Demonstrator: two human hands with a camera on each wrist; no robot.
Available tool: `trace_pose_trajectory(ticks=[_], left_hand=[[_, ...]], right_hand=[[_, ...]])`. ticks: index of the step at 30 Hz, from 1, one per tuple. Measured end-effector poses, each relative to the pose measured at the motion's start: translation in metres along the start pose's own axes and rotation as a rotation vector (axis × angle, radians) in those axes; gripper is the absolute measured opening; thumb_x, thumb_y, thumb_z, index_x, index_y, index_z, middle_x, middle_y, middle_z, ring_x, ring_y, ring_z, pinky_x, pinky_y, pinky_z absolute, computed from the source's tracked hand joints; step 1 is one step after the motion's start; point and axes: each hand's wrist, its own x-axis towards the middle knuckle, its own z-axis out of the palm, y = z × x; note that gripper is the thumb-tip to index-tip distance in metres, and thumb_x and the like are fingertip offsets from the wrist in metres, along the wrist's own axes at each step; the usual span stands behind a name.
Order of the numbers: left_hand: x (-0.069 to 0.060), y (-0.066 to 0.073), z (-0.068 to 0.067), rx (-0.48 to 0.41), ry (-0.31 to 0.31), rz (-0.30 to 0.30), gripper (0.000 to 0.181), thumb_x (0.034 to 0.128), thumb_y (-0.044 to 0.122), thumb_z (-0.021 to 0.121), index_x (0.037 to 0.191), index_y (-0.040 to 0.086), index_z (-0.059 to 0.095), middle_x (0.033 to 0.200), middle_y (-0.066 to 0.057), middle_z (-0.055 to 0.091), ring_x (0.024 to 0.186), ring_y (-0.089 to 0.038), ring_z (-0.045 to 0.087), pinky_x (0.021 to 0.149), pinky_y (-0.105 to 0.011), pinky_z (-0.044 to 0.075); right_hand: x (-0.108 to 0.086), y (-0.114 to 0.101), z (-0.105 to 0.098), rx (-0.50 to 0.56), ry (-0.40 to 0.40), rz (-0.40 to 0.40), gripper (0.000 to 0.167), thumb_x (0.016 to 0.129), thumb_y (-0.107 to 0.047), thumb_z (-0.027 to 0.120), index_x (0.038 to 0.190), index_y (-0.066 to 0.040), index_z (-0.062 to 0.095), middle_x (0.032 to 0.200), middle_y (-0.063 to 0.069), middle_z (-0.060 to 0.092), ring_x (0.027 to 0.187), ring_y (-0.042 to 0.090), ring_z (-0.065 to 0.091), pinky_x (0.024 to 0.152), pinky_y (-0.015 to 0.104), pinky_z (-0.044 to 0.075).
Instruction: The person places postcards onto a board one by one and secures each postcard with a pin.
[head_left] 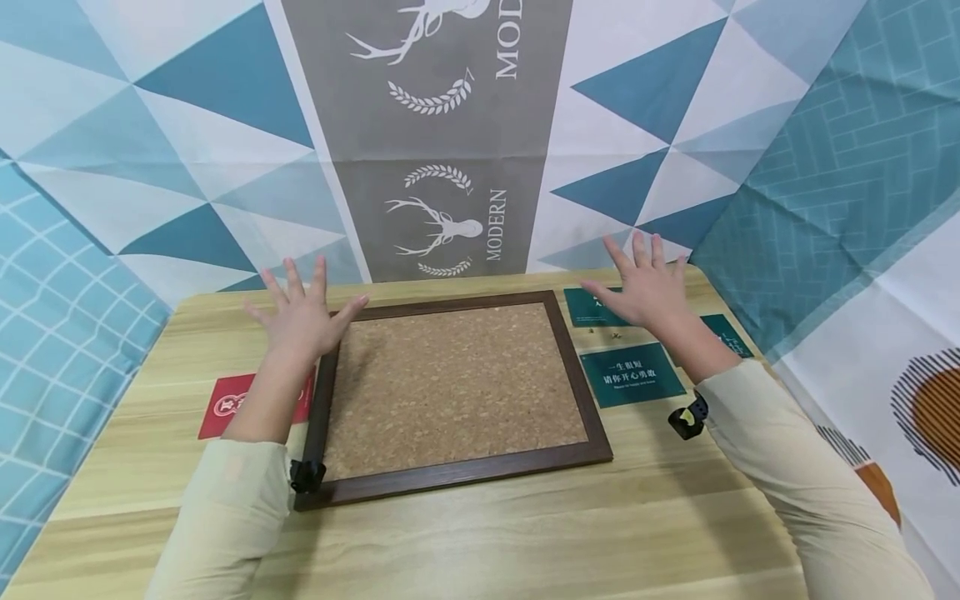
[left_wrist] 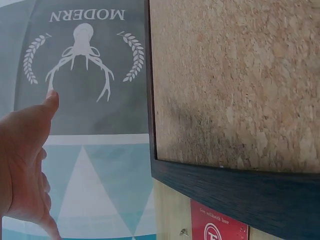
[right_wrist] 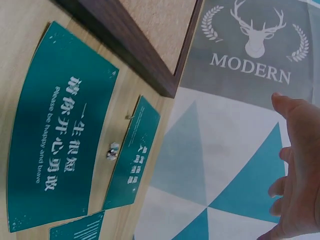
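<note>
A cork board (head_left: 457, 383) in a dark wooden frame lies on the table. The left hand (head_left: 300, 321) is held over the board's upper left corner with its fingers spread, holding nothing; in the left wrist view the hand (left_wrist: 25, 165) is at the left edge. Over the green cards to the right of the board, the right hand (head_left: 648, 287) has its fingers spread and holds nothing; the right wrist view has that hand (right_wrist: 300, 165) at its right edge. One green card (head_left: 632, 375) lies below it, and a red card (head_left: 217, 406) lies partly behind the left forearm.
Small metallic pieces (right_wrist: 113, 151) lie between the green cards on the wooden table (head_left: 465, 533). Another green card (head_left: 727, 335) is near the table's right edge. A patterned cloth (head_left: 450, 133) hangs behind the table, with blue cloth at the left side.
</note>
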Motion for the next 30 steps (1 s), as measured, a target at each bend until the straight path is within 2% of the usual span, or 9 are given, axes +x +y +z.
trace_pose_trajectory(ticks=[4,9,15,20,23,27,30], left_hand=[[0.001,-0.003,0.001,-0.019,0.007,-0.001,0.096,0.0833,0.077,0.028,0.149,0.022,-0.015,0.151,-0.026,-0.021,0.133,-0.051,-0.026,0.091,-0.082,-0.007],[0.001,-0.006,0.004,-0.080,0.008,-0.003,0.097,0.0841,0.075,0.031,0.151,0.018,-0.010,0.152,-0.031,-0.007,0.137,-0.055,-0.004,0.096,-0.080,0.006],[0.001,-0.010,0.009,-0.171,0.011,-0.006,0.089,0.0916,0.057,0.043,0.151,0.011,-0.005,0.148,-0.036,0.013,0.135,-0.054,0.017,0.103,-0.069,0.022],[0.000,-0.016,0.017,-0.237,-0.002,-0.027,0.086,0.0929,0.044,0.050,0.150,0.004,0.001,0.145,-0.038,0.020,0.133,-0.053,0.022,0.105,-0.065,0.023],[-0.001,-0.021,0.024,-0.251,-0.021,-0.040,0.084,0.0928,0.039,0.052,0.150,0.000,0.004,0.145,-0.038,0.020,0.133,-0.054,0.022,0.105,-0.065,0.024],[-0.002,-0.026,0.031,-0.253,-0.050,-0.049,0.082,0.0931,0.038,0.052,0.148,-0.003,0.008,0.145,-0.038,0.019,0.132,-0.054,0.022,0.105,-0.065,0.024],[-0.002,-0.028,0.035,-0.253,-0.068,-0.056,0.081,0.0933,0.039,0.052,0.147,-0.006,0.011,0.144,-0.039,0.021,0.132,-0.055,0.023,0.105,-0.064,0.025]], right_hand=[[0.000,0.009,0.001,0.032,-0.019,-0.013,0.087,0.085,-0.074,0.032,0.152,-0.027,0.001,0.155,0.025,-0.003,0.141,0.047,-0.005,0.103,0.074,0.001],[0.002,0.021,0.004,0.106,-0.025,-0.001,0.086,0.088,-0.067,0.039,0.152,-0.020,0.006,0.154,0.028,0.001,0.141,0.048,0.001,0.104,0.073,0.006],[0.005,0.035,0.015,0.149,0.009,0.019,0.081,0.091,-0.056,0.045,0.149,-0.006,0.021,0.149,0.032,0.020,0.136,0.049,0.020,0.103,0.068,0.024],[0.004,0.044,0.023,0.241,0.011,0.060,0.080,0.092,-0.057,0.043,0.145,0.001,0.029,0.143,0.031,0.034,0.124,0.048,0.039,0.098,0.062,0.035],[0.005,0.050,0.029,0.286,-0.020,0.095,0.079,0.092,-0.058,0.041,0.143,0.002,0.031,0.135,0.031,0.043,0.112,0.046,0.050,0.088,0.059,0.042],[0.005,0.056,0.036,0.316,-0.068,0.137,0.074,0.093,-0.053,0.044,0.142,0.003,0.034,0.130,0.032,0.047,0.108,0.045,0.052,0.083,0.057,0.045],[0.005,0.061,0.041,0.332,-0.093,0.158,0.071,0.093,-0.050,0.046,0.140,0.003,0.036,0.134,0.032,0.043,0.115,0.046,0.048,0.087,0.057,0.044]])
